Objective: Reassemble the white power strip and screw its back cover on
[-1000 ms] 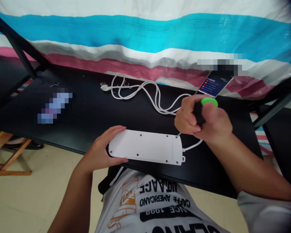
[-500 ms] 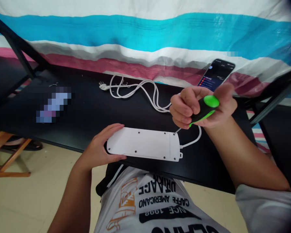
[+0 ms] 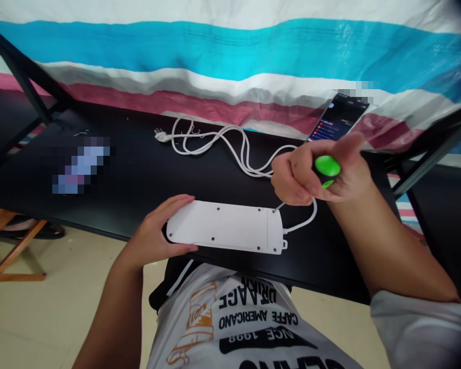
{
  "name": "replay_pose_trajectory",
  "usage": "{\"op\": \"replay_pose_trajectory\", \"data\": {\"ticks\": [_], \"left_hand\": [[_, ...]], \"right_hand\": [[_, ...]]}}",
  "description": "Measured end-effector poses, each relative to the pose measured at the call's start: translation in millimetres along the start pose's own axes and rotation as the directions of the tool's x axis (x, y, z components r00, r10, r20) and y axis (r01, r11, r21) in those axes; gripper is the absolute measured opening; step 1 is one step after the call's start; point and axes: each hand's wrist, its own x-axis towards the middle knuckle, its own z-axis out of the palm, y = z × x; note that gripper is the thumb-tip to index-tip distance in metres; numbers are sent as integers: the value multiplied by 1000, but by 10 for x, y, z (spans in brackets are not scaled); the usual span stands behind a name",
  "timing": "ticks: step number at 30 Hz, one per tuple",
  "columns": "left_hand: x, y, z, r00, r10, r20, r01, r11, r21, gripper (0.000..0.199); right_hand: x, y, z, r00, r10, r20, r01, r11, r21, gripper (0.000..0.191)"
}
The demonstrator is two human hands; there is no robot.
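A white power strip (image 3: 234, 225) lies on the black table with its screwed back facing up. My left hand (image 3: 163, 225) grips its left end, thumb on the near edge and fingers on the far edge. In my right hand (image 3: 318, 169) is a screwdriver (image 3: 328, 165) with a green and black handle, the fingers wrapped round it. Its thin shaft slants down to the screw hole at the strip's far right corner. Several other screw holes dot the back. The white cord (image 3: 303, 223) leaves the right end and passes behind my right hand.
The looped cord ends in a plug (image 3: 160, 135) near the table's back. A phone (image 3: 340, 117) with a lit screen leans at the back right, against a striped sheet (image 3: 215, 48). A blurred-out object (image 3: 82, 165) lies at left. A wooden stool (image 3: 15, 246) stands below.
My right hand has turned with the screwdriver, so the handle now points more toward the camera. The shaft stays at the same corner hole. My left hand keeps its hold on the strip.
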Motion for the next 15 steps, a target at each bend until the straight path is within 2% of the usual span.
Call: {"op": "replay_pose_trajectory", "data": {"ticks": [3, 6, 10, 13, 15], "left_hand": [[-1, -2, -3, 1000, 8, -5, -8, 1000, 5, 97], [-4, -7, -2, 1000, 10, -2, -10, 1000, 11, 97], [-8, -15, 0, 1000, 15, -10, -15, 1000, 3, 97], [-6, -14, 2, 1000, 8, -4, -8, 1000, 1, 98], [-6, -11, 4, 1000, 4, 4, -4, 1000, 0, 98]], "right_hand": [[20, 32, 5, 999, -30, 39, 27, 995, 93, 49], [14, 110, -27, 998, -32, -59, 42, 982, 182, 45], [14, 125, -82, 999, -33, -7, 34, 990, 137, 44], [41, 83, -96, 1000, 19, 3, -19, 994, 104, 52], [45, 75, -94, 991, 123, -52, -116, 986, 123, 50]]}}
